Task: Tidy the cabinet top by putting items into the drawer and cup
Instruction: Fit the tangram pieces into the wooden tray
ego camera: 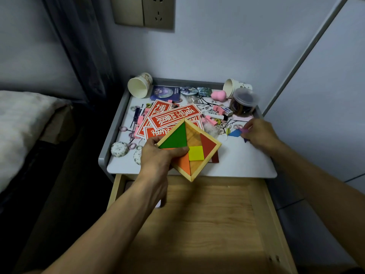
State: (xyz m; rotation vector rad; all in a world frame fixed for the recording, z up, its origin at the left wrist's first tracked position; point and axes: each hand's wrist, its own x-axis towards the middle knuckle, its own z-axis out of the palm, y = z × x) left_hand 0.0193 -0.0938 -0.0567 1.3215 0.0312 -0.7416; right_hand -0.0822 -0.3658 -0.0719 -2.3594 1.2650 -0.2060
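Head view: left hand (164,155) grips the puzzle tray (194,149) by its near-left edge, held tilted above the table's (237,163) front over the open drawer (197,214), apparently to receive loose pieces. Right hand (256,133), well apart, pinches a pink piece (245,129) beside a blue piece (235,133). A tipped cup (139,86) lies at the back-left corner.
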